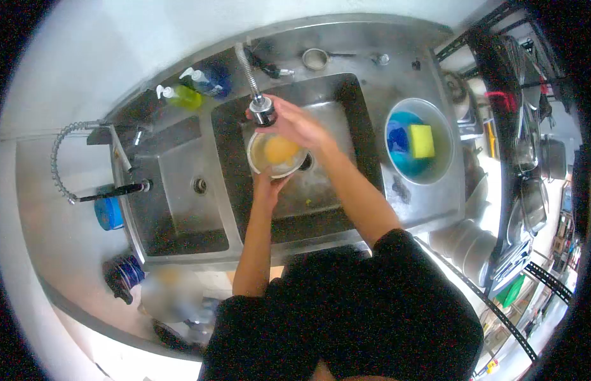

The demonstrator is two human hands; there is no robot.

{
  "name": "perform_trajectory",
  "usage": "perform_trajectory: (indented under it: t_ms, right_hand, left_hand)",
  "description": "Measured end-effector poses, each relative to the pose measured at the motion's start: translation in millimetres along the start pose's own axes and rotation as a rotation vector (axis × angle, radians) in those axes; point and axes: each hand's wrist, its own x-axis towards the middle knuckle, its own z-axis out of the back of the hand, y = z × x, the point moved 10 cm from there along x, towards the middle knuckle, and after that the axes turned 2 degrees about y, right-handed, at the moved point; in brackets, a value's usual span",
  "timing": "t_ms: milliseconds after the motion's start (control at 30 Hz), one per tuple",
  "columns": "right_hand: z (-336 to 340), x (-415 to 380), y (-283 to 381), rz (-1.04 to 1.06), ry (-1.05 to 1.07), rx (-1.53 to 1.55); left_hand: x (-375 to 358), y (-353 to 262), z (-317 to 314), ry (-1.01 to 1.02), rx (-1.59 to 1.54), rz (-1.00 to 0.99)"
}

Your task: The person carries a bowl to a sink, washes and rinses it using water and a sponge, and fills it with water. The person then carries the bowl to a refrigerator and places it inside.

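My left hand [268, 185] grips the near rim of a round bowl [252, 157], holding it over the right sink basin [330, 197]. Something yellow-orange [281, 150] shows inside the bowl; its kind is unclear. Just above, my right hand [295, 124] is closed around the spray head [263, 109] of a flexible metal faucet, which points down at the bowl. The basin's drain [305, 163] is partly covered by the bowl's right edge.
A left basin [190, 171] has another spring faucet [114, 190] beside it. Soap pump bottles [184, 96] stand behind. A small strainer [315, 59] lies on the back ledge. To the right, a tub [449, 143] holds blue liquid and a yellow sponge [422, 141]. Racks of pans [533, 200] stand farther right.
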Motion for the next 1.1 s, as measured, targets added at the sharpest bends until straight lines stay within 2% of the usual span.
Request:
perform_trajectory:
  t_ms: [100, 567, 767, 867, 967, 1000, 1100]
  right_hand:
    - [3.7, 1.9, -1.7, 0.015, -0.003, 0.017]
    - [14.7, 11.7, 1.0, 0.076, -0.008, 0.068]
    - [15.9, 9.4, 0.2, 0.032, -0.032, 0.047]
    - [17.0, 9.3, 1.2, -0.063, -0.046, -0.027]
    - [17.8, 2.6, 26.7, -0.109, -0.133, -0.395]
    - [8.6, 4.8, 41.8, -0.012, -0.048, -0.421]
    - [33.6, -4.6, 75.3, 0.004, -0.262, -0.644]
  left_hand:
    - [6.3, 5.7, 11.3, -0.001, -0.002, 0.004]
    - [-16.3, -11.0, -17.8, 0.015, 0.009, -0.012]
    - [-19.0, -11.9, -19.2, 0.026, -0.010, -0.013]
    - [-16.6, -13.3, -16.0, -0.019, 0.026, -0.023]
    - [-12.8, -12.1, -12.9, 0.003, 0.034, -0.011]
    - [-14.4, -13.1, -13.4, -0.007, 0.040, -0.007]
    - [-15.0, -11.5, -12.7, -0.016, 0.002, -0.028]
